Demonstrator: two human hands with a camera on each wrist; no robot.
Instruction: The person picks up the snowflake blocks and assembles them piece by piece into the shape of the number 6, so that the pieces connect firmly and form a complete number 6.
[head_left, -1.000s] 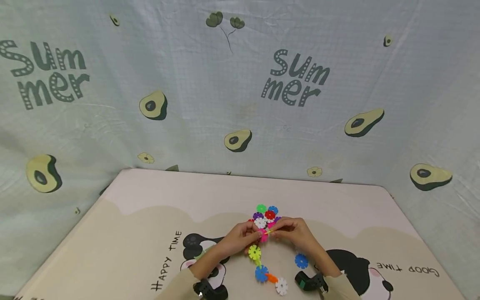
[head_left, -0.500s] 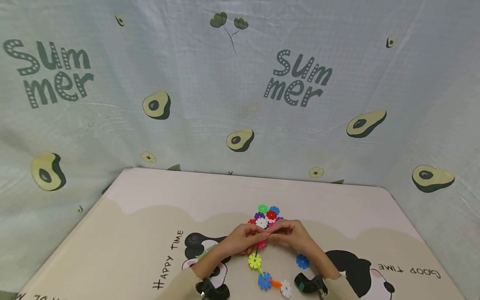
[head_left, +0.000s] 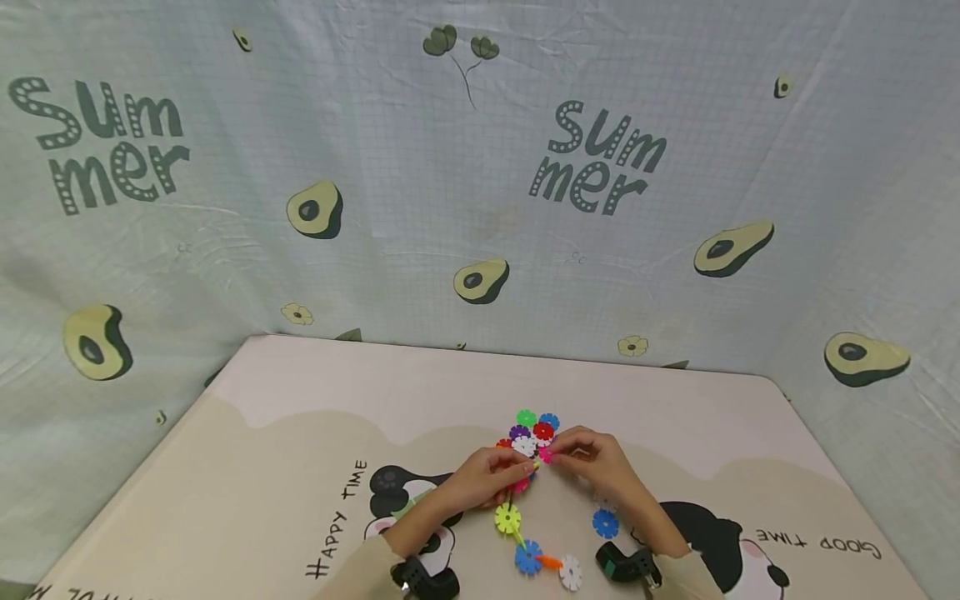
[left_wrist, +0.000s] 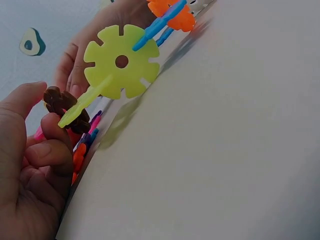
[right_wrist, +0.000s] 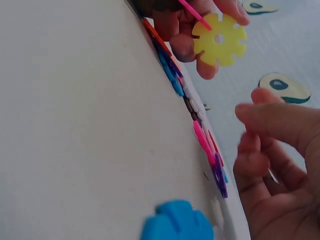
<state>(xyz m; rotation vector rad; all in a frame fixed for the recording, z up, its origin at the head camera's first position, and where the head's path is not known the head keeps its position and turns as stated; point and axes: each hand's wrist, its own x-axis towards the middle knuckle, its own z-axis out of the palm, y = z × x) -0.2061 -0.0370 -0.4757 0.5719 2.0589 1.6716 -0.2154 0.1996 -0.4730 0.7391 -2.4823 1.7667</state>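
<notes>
My left hand (head_left: 480, 477) pinches one end of a chain of slotted plastic snowflake discs. In the right wrist view, a yellow disc (right_wrist: 227, 52) with a pink disc (right_wrist: 195, 14) slotted into it sits at those fingertips. The left wrist view shows a brown disc (left_wrist: 60, 102) by the thumb, then a yellow-green disc (left_wrist: 107, 55). Further down the chain come a blue disc (head_left: 528, 557), an orange one (head_left: 550, 562) and a white one (head_left: 570, 573). My right hand (head_left: 600, 467) is beside the loose discs, fingers loosely bent, nothing visible between thumb and fingers.
Several loose discs lie in a cluster just beyond the hands, among them a green disc (head_left: 527, 417) and a red disc (head_left: 543, 431). A separate blue disc (head_left: 605, 523) lies by the right forearm. The patterned tabletop (head_left: 247, 467) meets a printed curtain (head_left: 390, 167) behind.
My right hand has drawn away from the left fingertips, up and right toward the loose discs. The left hand keeps its pinch on the chain, whose hanging end has swung slightly right.
</notes>
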